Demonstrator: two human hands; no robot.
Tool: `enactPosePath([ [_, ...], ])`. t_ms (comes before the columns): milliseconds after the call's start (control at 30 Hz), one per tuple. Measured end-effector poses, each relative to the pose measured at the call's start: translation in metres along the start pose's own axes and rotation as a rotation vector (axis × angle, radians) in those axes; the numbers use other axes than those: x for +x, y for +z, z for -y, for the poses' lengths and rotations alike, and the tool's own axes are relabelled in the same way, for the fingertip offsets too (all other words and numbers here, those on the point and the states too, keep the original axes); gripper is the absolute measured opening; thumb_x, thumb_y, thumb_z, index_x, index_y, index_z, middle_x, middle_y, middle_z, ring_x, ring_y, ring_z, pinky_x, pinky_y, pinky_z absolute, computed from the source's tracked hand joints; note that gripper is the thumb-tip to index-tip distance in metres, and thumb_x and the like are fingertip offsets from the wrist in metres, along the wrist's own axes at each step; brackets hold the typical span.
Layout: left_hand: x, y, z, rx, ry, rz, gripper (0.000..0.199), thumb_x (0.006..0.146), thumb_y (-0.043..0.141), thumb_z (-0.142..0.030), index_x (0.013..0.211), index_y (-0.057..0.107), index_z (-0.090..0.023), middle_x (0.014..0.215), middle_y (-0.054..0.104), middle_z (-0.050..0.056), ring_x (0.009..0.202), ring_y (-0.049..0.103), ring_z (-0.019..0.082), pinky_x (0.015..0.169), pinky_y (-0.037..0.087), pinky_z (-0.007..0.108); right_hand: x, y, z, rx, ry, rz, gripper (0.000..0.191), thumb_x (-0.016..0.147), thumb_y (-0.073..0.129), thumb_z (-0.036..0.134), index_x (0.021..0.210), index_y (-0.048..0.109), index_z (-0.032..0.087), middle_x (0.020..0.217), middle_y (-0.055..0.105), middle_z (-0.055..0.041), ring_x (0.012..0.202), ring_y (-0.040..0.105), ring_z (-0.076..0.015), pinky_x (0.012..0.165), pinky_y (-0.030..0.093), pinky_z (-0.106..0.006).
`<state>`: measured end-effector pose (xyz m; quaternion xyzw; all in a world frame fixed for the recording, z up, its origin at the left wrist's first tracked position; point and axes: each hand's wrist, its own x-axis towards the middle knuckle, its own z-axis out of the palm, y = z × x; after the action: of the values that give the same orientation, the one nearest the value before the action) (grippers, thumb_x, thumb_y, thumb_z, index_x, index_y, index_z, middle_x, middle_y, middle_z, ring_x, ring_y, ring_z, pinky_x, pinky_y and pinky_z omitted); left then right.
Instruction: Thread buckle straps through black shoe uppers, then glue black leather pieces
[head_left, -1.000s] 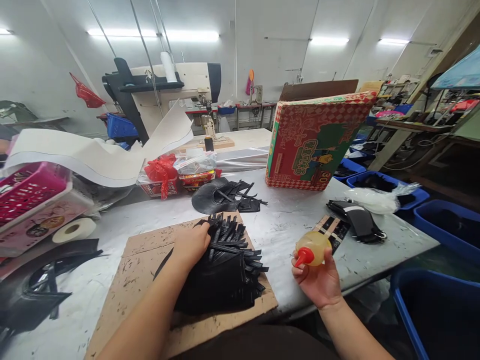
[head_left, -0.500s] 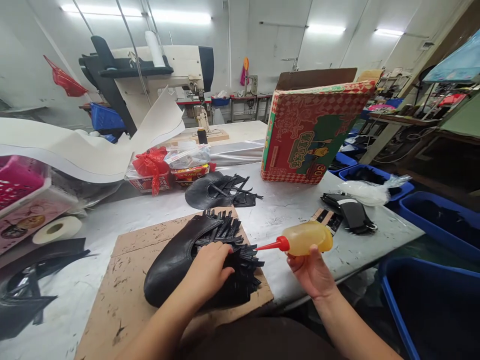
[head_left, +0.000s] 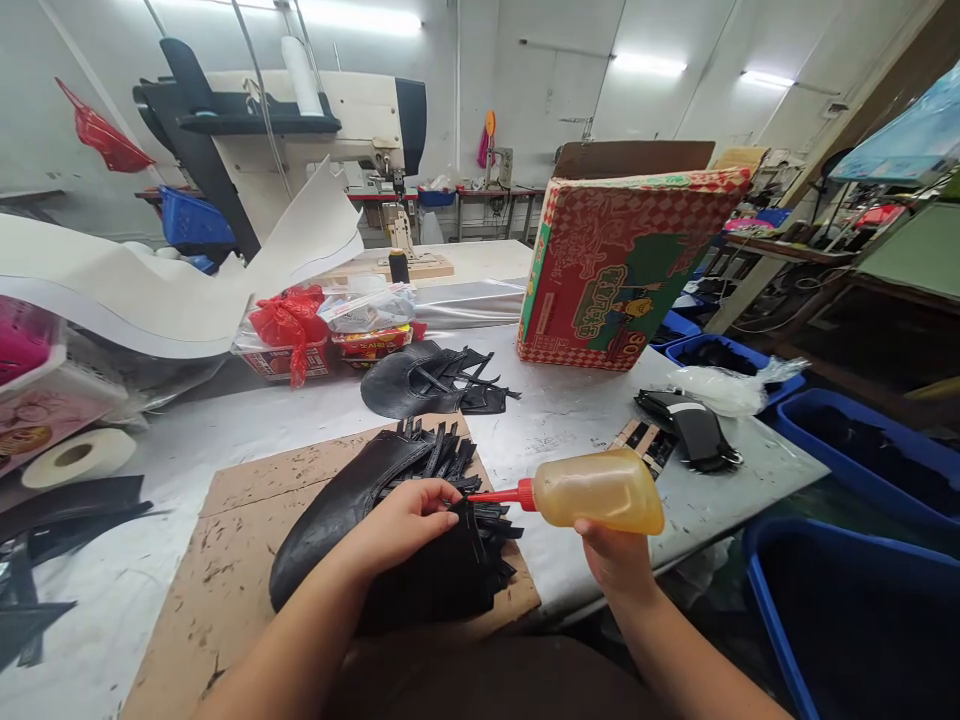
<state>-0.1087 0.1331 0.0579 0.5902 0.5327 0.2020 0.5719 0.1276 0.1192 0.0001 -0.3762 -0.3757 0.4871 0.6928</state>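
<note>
The yellow bottle [head_left: 600, 490] is gripped in the right hand [head_left: 619, 565], its red nozzle [head_left: 504, 495] pointed toward nine o'clock; a black piece [head_left: 442, 572] is pinched by the left hand [head_left: 409, 520].

The shiny desk [head_left: 551, 400] holds a brown board [head_left: 225, 555], a black piece [head_left: 394, 388] just behind it, a white roll [head_left: 101, 455] left of it.
</note>
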Motion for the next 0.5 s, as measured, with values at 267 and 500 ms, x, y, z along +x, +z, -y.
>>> enactPosePath([
  [267, -0.0009, -0.0027, -0.0019, -0.04, 0.0, 0.023, 0.026, 0.064, 0.06, -0.037, 0.081, 0.061, -0.017, 0.058, 0.052, -0.004, 0.053, 0.043, 0.012, 0.052, 0.029, 0.023, -0.0004, -0.0022, -0.001, -0.051, -0.035, 0.047, 0.043, 0.053, 0.084, 0.038, 0.089, 0.067, 0.021, 0.08, 0.07, -0.0065, 0.073, 0.064, -0.0247, 0.065, 0.054, -0.037],
  [500, -0.0038, -0.0027, -0.0092, -0.055, -0.028, 0.043, 0.028, 0.063, 0.061, -0.036, 0.082, 0.061, -0.016, 0.061, 0.053, -0.004, 0.056, 0.044, 0.012, 0.053, 0.03, 0.023, 0.0023, -0.0105, -0.0092, -0.127, -0.076, 0.109, 0.04, 0.062, 0.078, 0.044, 0.092, 0.067, 0.02, 0.082, 0.07, -0.0071, 0.075, 0.065, -0.0251, 0.066, 0.056, -0.038],
])
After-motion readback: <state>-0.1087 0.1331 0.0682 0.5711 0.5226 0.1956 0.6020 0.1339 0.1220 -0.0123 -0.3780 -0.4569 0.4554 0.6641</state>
